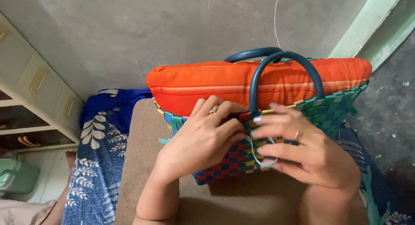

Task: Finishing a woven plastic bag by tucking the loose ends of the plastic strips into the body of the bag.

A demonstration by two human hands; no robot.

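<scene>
A woven plastic basket (335, 110) in green, blue, red and yellow checks lies on a brown cushion (142, 164) in front of me. It has two dark teal handles (285, 61) and an orange pillow (225, 84) stuffed inside. My left hand (201, 141) presses flat on the basket's side near the rim, a ring on one finger. My right hand (302, 147) pinches a thin pale green plastic strip (255, 153) that loops against the weave below the handle's base.
A blue cloth with white leaf print (101, 156) lies to the left of the cushion. White cabinet drawers (34, 99) stand at far left, with a pale green container (15, 177) below. Grey concrete floor (129, 35) stretches beyond the basket.
</scene>
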